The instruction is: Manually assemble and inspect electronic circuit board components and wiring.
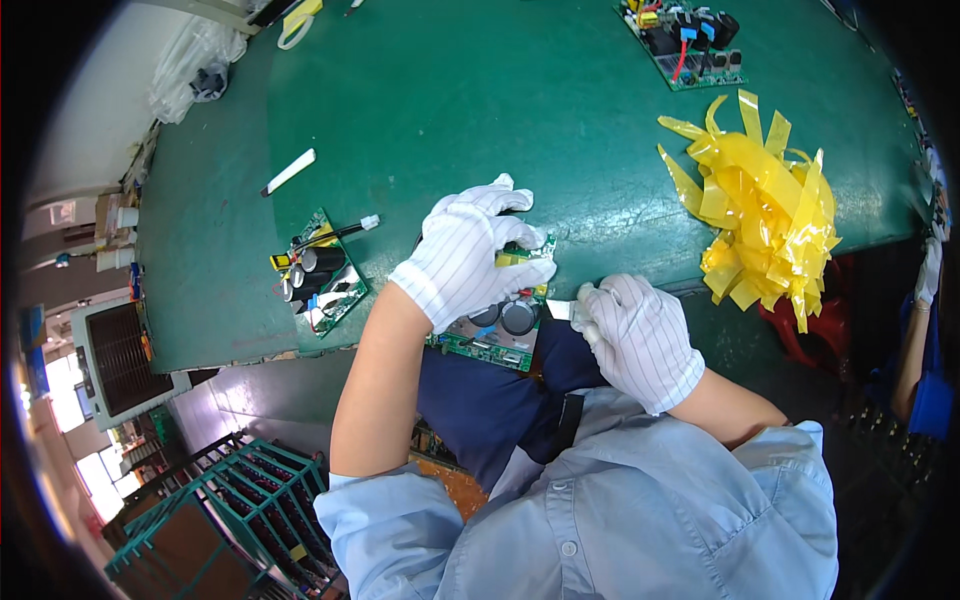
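Three circuit boards were in view: one [500,325] under the left hand [462,262] at the worktop [480,120] edge, one [320,272] lying to the left, and one [685,40] at the far side. Two gloved hands worked there, the right hand [640,340] counted with the left. One heap of yellow tape strips [765,210] lay to the right; the strips in it could not be counted. One white stick [288,172] lay on the worktop. One green wire rack [225,520] stood below it.
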A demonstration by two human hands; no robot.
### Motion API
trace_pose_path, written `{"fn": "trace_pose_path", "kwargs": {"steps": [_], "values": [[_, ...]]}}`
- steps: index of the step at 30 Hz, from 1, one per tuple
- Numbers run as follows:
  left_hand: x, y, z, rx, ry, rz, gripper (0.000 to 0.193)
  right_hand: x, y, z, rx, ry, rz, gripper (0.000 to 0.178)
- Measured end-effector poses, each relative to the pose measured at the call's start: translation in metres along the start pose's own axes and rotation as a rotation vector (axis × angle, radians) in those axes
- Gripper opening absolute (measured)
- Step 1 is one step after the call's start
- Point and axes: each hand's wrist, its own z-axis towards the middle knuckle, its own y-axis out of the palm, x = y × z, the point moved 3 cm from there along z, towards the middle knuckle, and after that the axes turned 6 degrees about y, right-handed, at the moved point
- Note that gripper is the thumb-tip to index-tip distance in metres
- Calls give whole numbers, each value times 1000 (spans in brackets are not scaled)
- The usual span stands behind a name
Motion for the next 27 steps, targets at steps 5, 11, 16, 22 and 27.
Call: {"fn": "trace_pose_path", "kwargs": {"steps": [5, 11, 16, 22, 27], "values": [[-2, -1, -1, -10, -53, -42, 28, -2, 2, 2, -18, -4, -81, 32], [-4, 1, -2, 23, -35, -10, 30, -4, 2, 3, -23, -3, -90, 31], [-7, 5, -2, 36, -38, -9, 33, -5, 4, 2, -35, 30, -115, 31], [-7, 4, -3, 69, -21, -10, 34, -4, 13, 3, 66, 57, -121, 31], [-10, 6, -1, 119, 20, -19, 35, -2, 5, 5, 28, -45, -85, 29]]}}
